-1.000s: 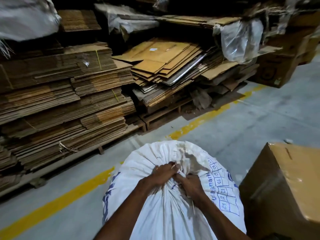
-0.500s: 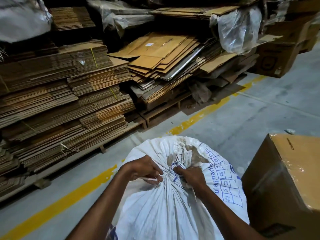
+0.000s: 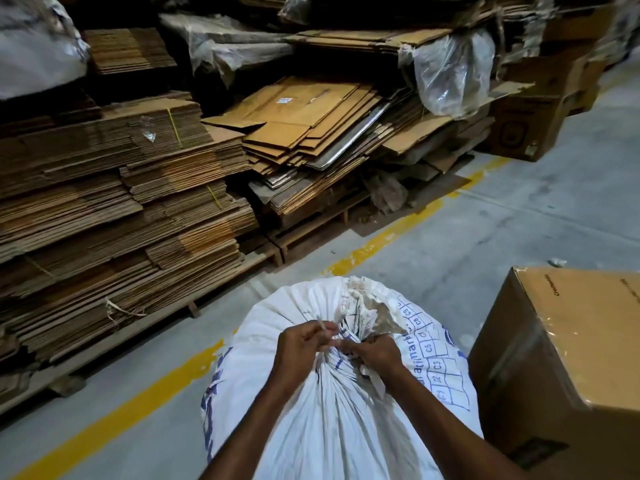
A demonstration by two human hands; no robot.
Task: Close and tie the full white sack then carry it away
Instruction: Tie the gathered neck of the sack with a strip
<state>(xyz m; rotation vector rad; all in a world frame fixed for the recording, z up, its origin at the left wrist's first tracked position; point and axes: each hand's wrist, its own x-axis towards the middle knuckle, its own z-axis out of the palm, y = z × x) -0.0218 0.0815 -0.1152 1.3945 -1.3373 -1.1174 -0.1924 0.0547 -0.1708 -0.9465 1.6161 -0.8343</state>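
A full white woven sack (image 3: 332, 427) with blue printing stands on the grey floor right below me. Its mouth is gathered into a bunched neck (image 3: 346, 341), with loose fabric flaring above it. My left hand (image 3: 304, 344) pinches a thin white tie string (image 3: 321, 323) at the left side of the neck. On the neck's right side, my right hand (image 3: 375, 351) grips the bunched fabric and string. Both hands touch at the neck.
A taped brown cardboard box (image 3: 568, 351) stands close on the right of the sack. Stacks of flattened cardboard on wooden pallets (image 3: 121, 209) fill the left and back. A yellow floor line (image 3: 131, 407) runs diagonally in front of them. More boxes (image 3: 530, 126) sit far right.
My left hand has come back from the sack's left shoulder to the neck and now holds the string end. The view has shifted slightly.
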